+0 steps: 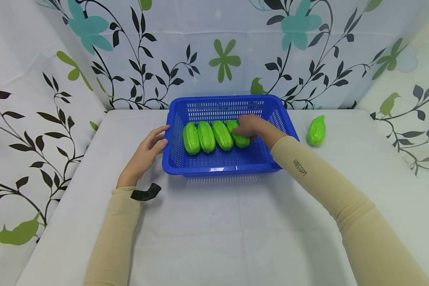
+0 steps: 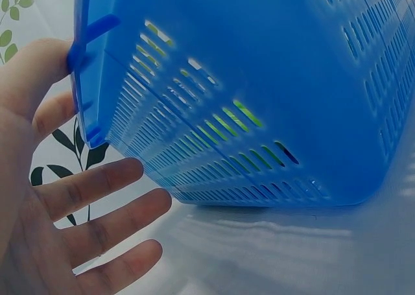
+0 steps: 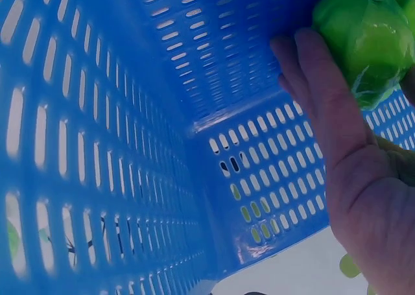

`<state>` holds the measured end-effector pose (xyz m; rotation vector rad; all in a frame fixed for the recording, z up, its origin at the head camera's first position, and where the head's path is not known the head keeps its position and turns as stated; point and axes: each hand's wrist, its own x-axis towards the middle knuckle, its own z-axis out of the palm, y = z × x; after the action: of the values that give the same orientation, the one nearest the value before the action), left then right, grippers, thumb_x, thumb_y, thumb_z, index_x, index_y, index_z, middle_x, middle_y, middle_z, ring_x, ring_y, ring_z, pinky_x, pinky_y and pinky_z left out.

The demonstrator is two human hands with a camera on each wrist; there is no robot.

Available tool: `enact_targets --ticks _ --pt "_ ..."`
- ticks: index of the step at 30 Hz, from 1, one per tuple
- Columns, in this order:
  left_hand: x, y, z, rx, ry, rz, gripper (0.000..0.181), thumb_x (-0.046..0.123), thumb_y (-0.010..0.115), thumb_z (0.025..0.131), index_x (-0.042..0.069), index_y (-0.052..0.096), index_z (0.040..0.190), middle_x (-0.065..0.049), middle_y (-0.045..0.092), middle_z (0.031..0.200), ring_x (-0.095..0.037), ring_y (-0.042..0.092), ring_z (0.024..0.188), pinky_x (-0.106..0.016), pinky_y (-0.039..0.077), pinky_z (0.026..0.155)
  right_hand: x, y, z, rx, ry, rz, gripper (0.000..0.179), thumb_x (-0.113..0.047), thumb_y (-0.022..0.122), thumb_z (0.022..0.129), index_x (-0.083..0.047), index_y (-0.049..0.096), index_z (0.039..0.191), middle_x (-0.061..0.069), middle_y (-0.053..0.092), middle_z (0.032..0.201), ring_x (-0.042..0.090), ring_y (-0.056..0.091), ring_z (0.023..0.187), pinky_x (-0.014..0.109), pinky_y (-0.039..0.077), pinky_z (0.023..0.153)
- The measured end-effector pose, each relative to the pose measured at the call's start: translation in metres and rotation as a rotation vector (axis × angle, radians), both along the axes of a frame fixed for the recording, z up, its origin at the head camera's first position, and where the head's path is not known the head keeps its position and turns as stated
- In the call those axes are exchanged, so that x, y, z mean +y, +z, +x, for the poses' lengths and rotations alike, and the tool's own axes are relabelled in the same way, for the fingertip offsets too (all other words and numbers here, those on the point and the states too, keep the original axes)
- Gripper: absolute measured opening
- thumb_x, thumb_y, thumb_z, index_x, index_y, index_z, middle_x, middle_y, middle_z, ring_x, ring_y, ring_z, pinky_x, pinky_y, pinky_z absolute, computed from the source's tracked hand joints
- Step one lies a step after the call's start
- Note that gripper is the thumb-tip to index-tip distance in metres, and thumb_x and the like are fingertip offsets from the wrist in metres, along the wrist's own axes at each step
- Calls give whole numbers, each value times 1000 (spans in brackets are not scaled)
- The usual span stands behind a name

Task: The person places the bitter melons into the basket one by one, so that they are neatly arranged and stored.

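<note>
A blue slotted plastic basket (image 1: 214, 170) holds several long, ridged, glossy green fruits or vegetables, lined up in a row from its left side. My right hand (image 1: 250, 126) is inside the basket and grips the rightmost green piece (image 1: 241, 141) of that row. In the right wrist view, fingers (image 3: 327, 94) lie along the side of this green piece (image 3: 369, 45); the thumb is mostly hidden. At the basket's left end, my left hand (image 1: 144, 153) touches the rim, its fingers spread and fairly straight. The left wrist view shows three fingertips (image 2: 155, 204) near the slotted wall.
Outside the basket, one more green piece (image 1: 316, 131) with a pointed tip lies on the white table (image 1: 214, 230) to the right. A patterned curtain (image 1: 200, 51) stands close behind the basket, and similar cloth hangs on both sides.
</note>
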<state>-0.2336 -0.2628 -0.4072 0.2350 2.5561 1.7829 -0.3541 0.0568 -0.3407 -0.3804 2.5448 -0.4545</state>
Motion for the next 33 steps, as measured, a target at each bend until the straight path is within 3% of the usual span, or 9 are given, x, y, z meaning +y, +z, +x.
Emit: enact_targets --ticks 5,12,27,31,33 --pt "0 1 1 0 -3 6 54 40 50 102 30 34 152 -13 37 152 -32 44 132 -55 37 107 -3 0 1 8 10 27 39 -27 52 100 5 52 122 16 55 106 27 60 89 39 59 77" --pt "-1 0 0 0 3 -6 54 41 49 102 31 33 152 -14 37 151 -33 45 132 -56 37 107 -4 0 2 3 13 41 37 -29 50 101 4 54 117 15 57 101 25 63 85 36 59 76" --pt "0 0 0 4 -1 -5 54 42 50 101 32 33 151 -13 39 150 -32 46 131 -56 37 107 0 5 -1 -48 -45 -10 47 -31 51 100 6 47 130 18 54 117 31 61 104 37 60 73" --pt "0 0 0 -1 0 -4 54 42 49 101 32 33 152 -14 38 151 -34 46 130 -57 37 107 6 15 -1 -7 -26 21 61 -35 50 101 6 36 144 23 47 137 34 62 108 39 59 77" --pt "0 0 0 -2 1 -4 54 42 49 101 32 33 152 -14 37 151 -34 45 131 -57 36 107 11 22 -2 28 -5 53 68 -38 49 101 5 29 149 25 39 147 34 64 106 41 57 84"
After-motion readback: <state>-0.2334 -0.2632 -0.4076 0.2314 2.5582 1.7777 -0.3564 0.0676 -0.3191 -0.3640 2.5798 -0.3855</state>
